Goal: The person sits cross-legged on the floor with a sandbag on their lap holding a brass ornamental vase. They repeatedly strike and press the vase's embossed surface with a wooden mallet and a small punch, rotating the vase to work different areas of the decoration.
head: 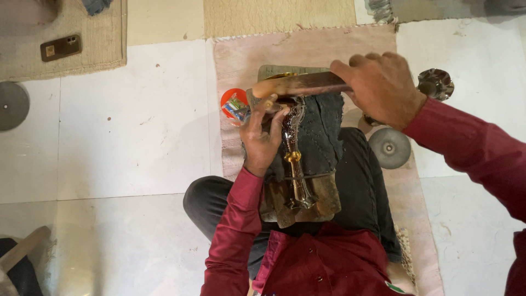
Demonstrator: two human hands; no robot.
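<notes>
Gripping a wooden tool (307,85), the right hand (378,87) works beside an orange tub (230,98); left hand (262,137) clasps a metal stem (292,148).

I see dark red shirt sleeves (235,230) above my black trousers (361,181). A silver and gold patterned metal stem (293,148) lies on a charcoal-grey cloth pad (323,131). The woven floor mat (241,60) is pale pink; the round plastic lid (230,98) is bright orange; the floor tiles (131,120) are white.

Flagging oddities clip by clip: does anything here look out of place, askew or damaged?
One thing: a phone lies loose on the woven mat at top left, away from the work. The left hand steadies the ornate metal piece; the right hand grips a wooden tool.
</notes>
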